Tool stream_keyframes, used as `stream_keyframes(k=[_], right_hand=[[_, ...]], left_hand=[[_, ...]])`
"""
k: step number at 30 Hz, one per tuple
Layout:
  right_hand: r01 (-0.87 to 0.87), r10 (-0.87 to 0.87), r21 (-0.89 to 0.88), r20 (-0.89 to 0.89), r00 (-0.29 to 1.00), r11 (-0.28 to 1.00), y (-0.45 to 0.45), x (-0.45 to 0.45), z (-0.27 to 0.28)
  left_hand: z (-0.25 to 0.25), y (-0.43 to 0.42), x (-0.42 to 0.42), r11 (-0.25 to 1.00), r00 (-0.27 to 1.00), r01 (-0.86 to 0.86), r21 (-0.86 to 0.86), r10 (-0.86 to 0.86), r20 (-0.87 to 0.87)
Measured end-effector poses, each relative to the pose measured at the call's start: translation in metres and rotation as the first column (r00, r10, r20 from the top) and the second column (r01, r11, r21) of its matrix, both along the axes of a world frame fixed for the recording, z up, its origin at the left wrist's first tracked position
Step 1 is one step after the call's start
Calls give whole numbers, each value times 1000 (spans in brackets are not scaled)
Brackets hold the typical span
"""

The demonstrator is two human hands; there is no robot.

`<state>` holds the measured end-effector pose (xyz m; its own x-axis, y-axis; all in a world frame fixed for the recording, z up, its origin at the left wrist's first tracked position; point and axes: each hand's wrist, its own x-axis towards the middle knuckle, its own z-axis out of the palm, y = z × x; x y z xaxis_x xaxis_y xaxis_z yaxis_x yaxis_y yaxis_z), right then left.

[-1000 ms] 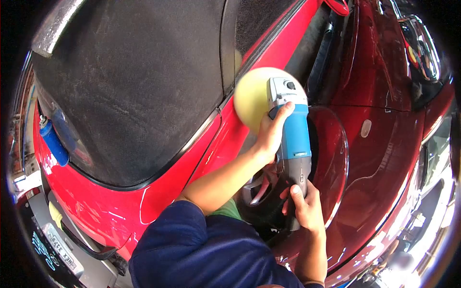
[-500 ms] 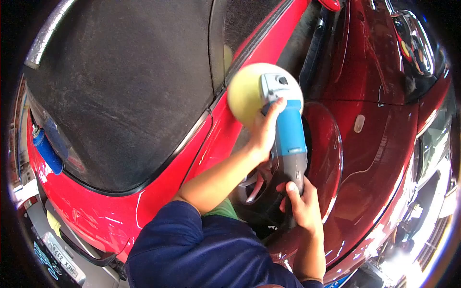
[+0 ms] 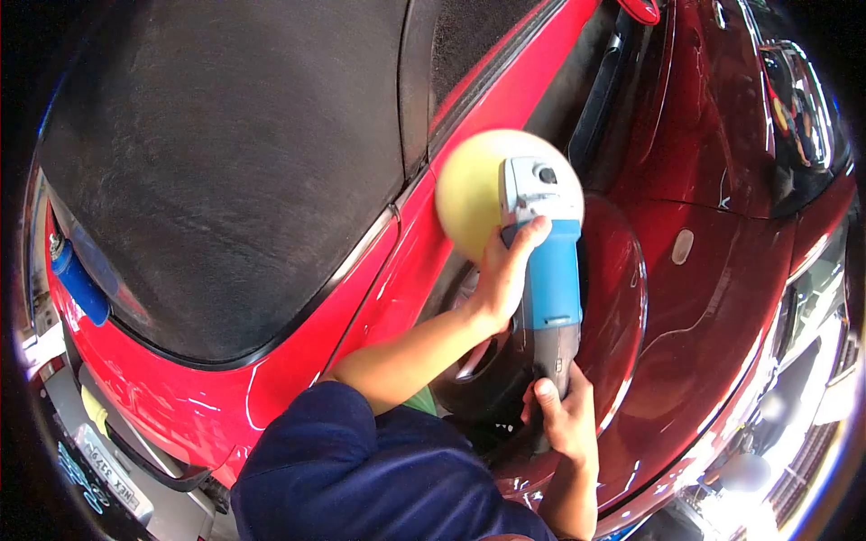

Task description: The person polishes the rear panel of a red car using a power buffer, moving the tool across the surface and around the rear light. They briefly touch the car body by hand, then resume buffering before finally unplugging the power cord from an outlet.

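Observation:
A blue and grey power polisher with a round pale yellow pad is held between two cars. My left hand is wrapped round its front body, just behind the silver head, with the thumb on top. Lower down, my right hand grips the dark rear handle. The pad's left edge overlaps the side of the bright red car; whether it touches the paint cannot be made out. Its face is turned away from view.
A dark soft top covers the bright red car. On its rear edge lies a blue bottle. The dark red car stands close on the right, with a wheel low between the cars. A yellow cloth hangs near the bumper.
The view has shifted slightly. Both hands and the polisher sit a little lower in view than half a second ago, with the grip unchanged.

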<state>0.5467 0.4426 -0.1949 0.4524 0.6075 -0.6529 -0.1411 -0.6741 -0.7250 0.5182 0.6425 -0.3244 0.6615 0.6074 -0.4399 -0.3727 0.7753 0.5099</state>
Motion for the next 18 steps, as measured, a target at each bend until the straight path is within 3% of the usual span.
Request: stream_keyframes(k=[6,9,12,18], right_hand=[[-21,20,-7,-42,999,1000,20,15,-1],[-44,43,-26,-31,999,999,19,14,5],[18,-20,-34,-59,998,999,13,7,18],[185,-186,-17,-154,970,983,-34,-29,8]], left_hand=[[4,21,0,999,998,-30,25,31,-48],[-1,16,0,998,1000,-5,-70,4,-14],[21,7,-5,999,997,-37,-12,36,-67],[18,-30,-21,996,991,88,31,-85,-103]])
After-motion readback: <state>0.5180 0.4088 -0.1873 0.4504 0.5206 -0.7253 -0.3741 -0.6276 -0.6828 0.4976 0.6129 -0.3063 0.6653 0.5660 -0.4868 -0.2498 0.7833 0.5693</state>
